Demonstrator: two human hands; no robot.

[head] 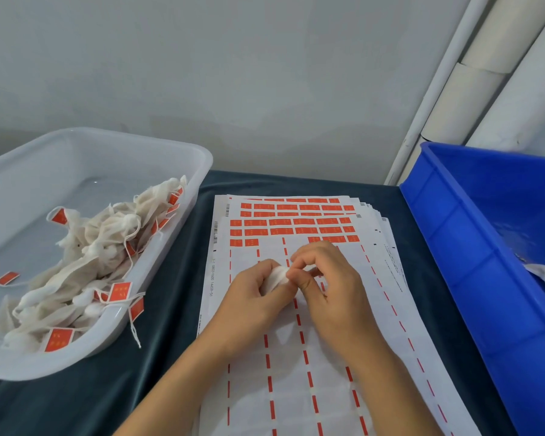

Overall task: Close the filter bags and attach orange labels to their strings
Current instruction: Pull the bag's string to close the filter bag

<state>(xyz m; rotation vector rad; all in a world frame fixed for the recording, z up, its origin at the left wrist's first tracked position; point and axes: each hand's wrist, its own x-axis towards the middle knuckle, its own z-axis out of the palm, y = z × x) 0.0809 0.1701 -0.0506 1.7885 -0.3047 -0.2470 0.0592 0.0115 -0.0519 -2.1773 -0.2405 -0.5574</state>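
So both hands are bunched together over the middle of the label sheets [312, 357], working on one small white filter bag [277, 275]. The left hand [255, 297] has its fingers curled around the bag, cupping it from the left, and the right hand [328, 278] comes in from the right with its thumb and fingertips pinching at the bag's right edge. Whether it's got the string or just the fabric there, I can't tell, since the fingers cover that bit. The sheets are a fanned stack lying on the dark blue cloth [177, 278] that covers the table; the top one is mostly peeled, only dashed red strips left in the near part, with a few rows of orange labels [293, 231] still stuck at the far end. Over on the left sits a clear plastic tub [170, 152] with a heap of filter bags [92, 253] inside, their orange tags scattered through the pile, and a couple of tags and strings hang over the tub's near right rim. On the right is a blue crate [472, 247], tilted in the view, with something white poking up at its near right edge, too cut off to make out. Behind everything is a plain pale wall [233, 73] with white pipes [472, 89] running up the right side.
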